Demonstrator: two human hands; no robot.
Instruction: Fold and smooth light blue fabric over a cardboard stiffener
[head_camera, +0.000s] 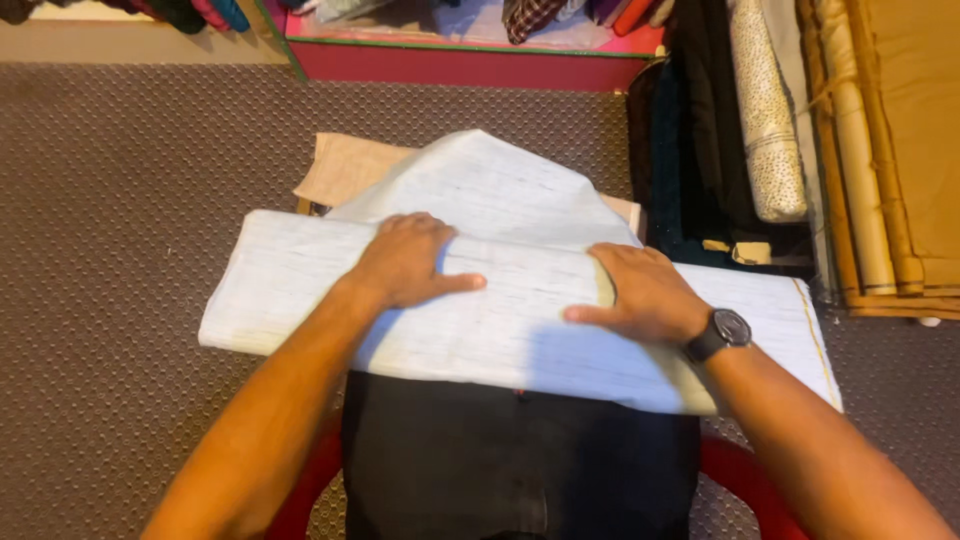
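A long folded piece of white slub fabric (290, 290) lies across my lap, with a loose flap (490, 185) rising behind it. My left hand (405, 262) presses flat on the fabric left of centre, fingers spread toward the fold. My right hand (640, 295), with a dark wristwatch (722, 332) on its wrist, lies on the fabric right of centre, fingers curled around the edge of the flap. A yellow selvedge line (815, 335) runs along the fabric's right end.
I sit on a red stool (745, 480) in dark trousers (520, 460). A beige cloth (345, 165) lies under the white one. Fabric rolls (765, 110) and tan bolts (860, 150) stand at right on brown carpet (130, 200). A pink shelf (470, 60) is ahead.
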